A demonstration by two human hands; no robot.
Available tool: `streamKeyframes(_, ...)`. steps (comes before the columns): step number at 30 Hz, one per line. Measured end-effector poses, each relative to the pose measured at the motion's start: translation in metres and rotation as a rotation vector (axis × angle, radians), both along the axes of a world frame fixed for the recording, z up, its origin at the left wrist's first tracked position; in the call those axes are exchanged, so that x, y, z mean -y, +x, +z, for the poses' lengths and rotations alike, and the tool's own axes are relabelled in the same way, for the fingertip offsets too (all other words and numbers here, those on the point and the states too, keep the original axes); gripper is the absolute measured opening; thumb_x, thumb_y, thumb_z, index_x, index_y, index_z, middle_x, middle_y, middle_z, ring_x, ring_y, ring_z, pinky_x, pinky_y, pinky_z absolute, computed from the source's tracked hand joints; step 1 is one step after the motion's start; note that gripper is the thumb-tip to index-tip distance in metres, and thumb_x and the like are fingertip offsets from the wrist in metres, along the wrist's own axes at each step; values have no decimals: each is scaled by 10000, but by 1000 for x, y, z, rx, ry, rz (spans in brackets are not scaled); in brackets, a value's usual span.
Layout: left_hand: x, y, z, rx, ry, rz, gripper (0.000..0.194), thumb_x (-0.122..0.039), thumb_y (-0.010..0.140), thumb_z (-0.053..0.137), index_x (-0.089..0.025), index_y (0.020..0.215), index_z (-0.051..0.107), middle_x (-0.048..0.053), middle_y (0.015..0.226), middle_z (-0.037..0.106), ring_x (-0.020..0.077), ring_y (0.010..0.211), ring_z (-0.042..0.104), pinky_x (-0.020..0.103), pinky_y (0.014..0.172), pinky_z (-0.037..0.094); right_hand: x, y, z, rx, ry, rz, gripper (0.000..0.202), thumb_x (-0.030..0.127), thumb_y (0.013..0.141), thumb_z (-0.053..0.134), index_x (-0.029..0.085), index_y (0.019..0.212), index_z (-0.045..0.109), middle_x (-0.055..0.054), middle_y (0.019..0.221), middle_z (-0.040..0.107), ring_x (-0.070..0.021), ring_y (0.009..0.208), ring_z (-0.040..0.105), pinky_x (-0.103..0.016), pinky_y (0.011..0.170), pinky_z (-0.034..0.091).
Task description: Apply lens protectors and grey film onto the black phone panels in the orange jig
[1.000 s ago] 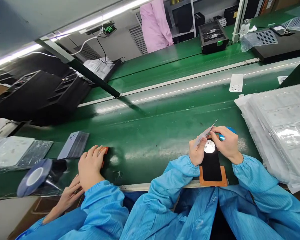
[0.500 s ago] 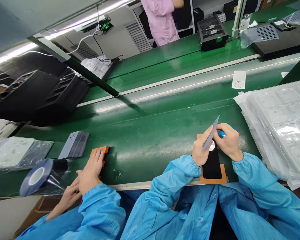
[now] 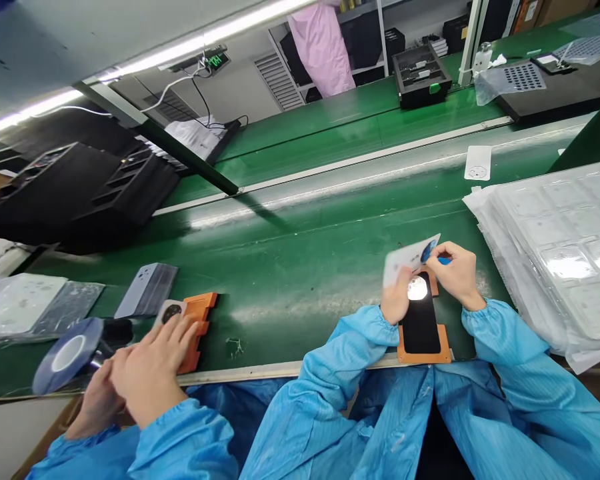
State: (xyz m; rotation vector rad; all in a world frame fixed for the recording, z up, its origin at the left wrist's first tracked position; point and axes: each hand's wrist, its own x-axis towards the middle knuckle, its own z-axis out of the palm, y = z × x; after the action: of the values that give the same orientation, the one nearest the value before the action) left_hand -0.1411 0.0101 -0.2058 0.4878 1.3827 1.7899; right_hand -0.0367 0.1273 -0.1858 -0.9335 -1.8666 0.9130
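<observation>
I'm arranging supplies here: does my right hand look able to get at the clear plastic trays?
Probably yes: only green worktop shows between your right hand and the plastic trays, though its fingertips are at the blue patch on the white panel.

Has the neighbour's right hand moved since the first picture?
Yes: the neighbour's right hand has moved left and nearer the table's front edge, uncovering more of the orange frame.
</observation>
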Motion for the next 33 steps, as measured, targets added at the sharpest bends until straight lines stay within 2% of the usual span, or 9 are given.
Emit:
streamKeyframes(2, -5, -15, 3, 209, 5, 96, 598, -579, 961, 680, -128, 1354, 672, 181, 1297, 745, 309, 1087, 778, 537, 1097, 573, -18, 12, -3, 69, -55, -107, 115, 293, 699, 612, 211, 625, 647, -8, 635, 677, -165, 599, 600, -298, 618, 452)
streamKeyframes(4, -4, -35, 11, 330, 14, 169, 551, -512, 1011, 637, -137, 1413, 612, 190, 1308, 737, 283, 1058, 785, 534, 1064, 591, -35, 29, -7, 173, -105, -198, 129, 290, 682, 636, 212, 578, 628, -9, 566, 640, -165, 548, 567, -302, 577, 414)
streamKeyframes(6, 1, -52, 20, 361, 2, 223, 520, -474, 1025, 629, -146, 1428, 595, 185, 1290, 746, 259, 1056, 784, 504, 1064, 591, -44, 45, -10, 283, -136, -182, 152, 284, 681, 641, 214, 549, 612, -9, 524, 614, -165, 523, 549, -303, 553, 387)
streamKeyframes(8, 7, -59, 25, 308, 9, 245, 526, -464, 1016, 648, -162, 1443, 587, 172, 1290, 749, 249, 1040, 786, 486, 1049, 600, -39, 53, -11, 337, -121, -78, 157, 288, 721, 625, 211, 586, 633, -12, 556, 638, -170, 547, 578, -303, 568, 402)
streamKeyframes(12, 17, -40, 22, 64, 47, 215, 555, -498, 977, 694, -174, 1422, 628, 141, 1307, 745, 279, 1092, 770, 474, 1026, 614, 4, 36, 2, 225, 71, 67, 172, 338, 883, 613, 209, 803, 693, -30, 792, 742, -182, 722, 682, -311, 704, 498)
streamKeyframes(17, 28, 0, 13, -328, -43, 113, 507, -583, 947, 688, -165, 1214, 789, 110, 1264, 771, 298, 1296, 683, 373, 1181, 512, 48, 3, 20, 147, 343, 11, 240, 394, 989, 602, 194, 1008, 735, -86, 983, 792, -225, 863, 741, -330, 730, 525)
streamKeyframes(22, 32, 14, 13, -483, -1, 55, 567, -628, 987, 592, -209, 1342, 736, 90, 1297, 759, 278, 1253, 702, 371, 1155, 528, 54, -5, 15, 125, 367, -61, 255, 321, 1022, 544, 194, 987, 763, -77, 965, 813, -205, 812, 759, -305, 679, 525)
streamKeyframes(26, 31, 18, 15, -483, 7, 53, 583, -630, 999, 564, -224, 1393, 706, 92, 1342, 737, 285, 1282, 687, 378, 1151, 532, 53, -3, 12, 73, 365, -64, 256, 273, 1021, 534, 187, 960, 767, -73, 930, 814, -187, 774, 756, -288, 679, 530)
streamKeyframes(33, 30, 27, 11, -464, -3, 74, 569, -629, 989, 588, -224, 1366, 721, 86, 1389, 714, 306, 1368, 634, 405, 1216, 483, 55, -7, 18, 54, 318, -62, 237, 266, 975, 536, 207, 861, 735, -58, 850, 791, -180, 737, 731, -283, 669, 519)
